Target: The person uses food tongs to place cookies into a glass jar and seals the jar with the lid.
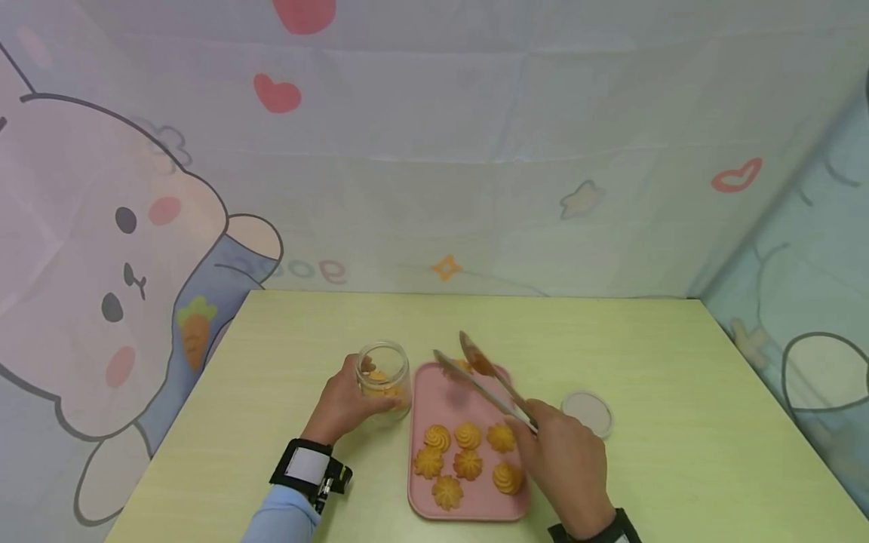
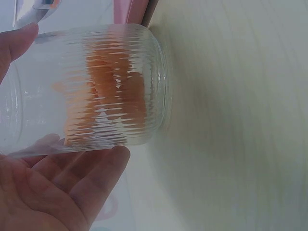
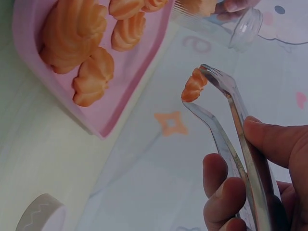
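Observation:
My left hand (image 1: 348, 402) holds a clear glass jar (image 1: 402, 392) on the table, thumb and fingers around its sides. Ribbed glass shows swirled cookies (image 2: 110, 91) inside, filling its lower part. In my right hand (image 1: 567, 461) is a pair of metal tongs (image 1: 486, 366), their tips over the far end of a pink tray (image 1: 441, 392). Between those tips the right wrist view shows one small piped cookie (image 3: 194, 85). Several more golden swirled cookies (image 1: 468, 464) lie on the near half of the tray.
A round pale lid (image 1: 587, 413) lies to the right of the tray, just beyond my right hand. The light yellow table (image 1: 686, 422) reaches back to a wall cloth (image 1: 434, 113) printed with hearts and a cartoon animal.

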A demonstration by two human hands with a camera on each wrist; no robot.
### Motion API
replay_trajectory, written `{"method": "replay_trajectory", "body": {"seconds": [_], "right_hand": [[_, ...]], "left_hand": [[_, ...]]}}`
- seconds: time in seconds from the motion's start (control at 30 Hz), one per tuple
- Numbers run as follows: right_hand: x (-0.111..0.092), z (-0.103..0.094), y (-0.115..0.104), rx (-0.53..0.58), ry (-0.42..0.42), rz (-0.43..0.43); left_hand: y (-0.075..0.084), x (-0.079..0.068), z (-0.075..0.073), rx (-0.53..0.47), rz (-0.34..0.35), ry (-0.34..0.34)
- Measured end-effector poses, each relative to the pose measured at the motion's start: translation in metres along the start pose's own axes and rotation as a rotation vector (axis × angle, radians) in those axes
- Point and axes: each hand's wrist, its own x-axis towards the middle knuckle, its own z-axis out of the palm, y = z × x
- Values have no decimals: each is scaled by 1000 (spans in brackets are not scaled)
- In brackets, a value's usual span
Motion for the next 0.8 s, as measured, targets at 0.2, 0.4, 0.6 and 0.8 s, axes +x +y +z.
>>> {"method": "replay_trajectory", "body": {"seconds": [0.2,0.4,0.6,0.8], "right_hand": [[2,-5,-6,26,15,-7],[6,-11,-16,47,33,-33],[12,-17,-27,38,44,-43],[17,-18,-37,45,118,-108]], "left_hand": [[1,-1,0,0,0,-1],[0,-1,1,-4,8,5],[1,-1,1,-10,2,2],[1,-2,1,-19,2,-2]]}}
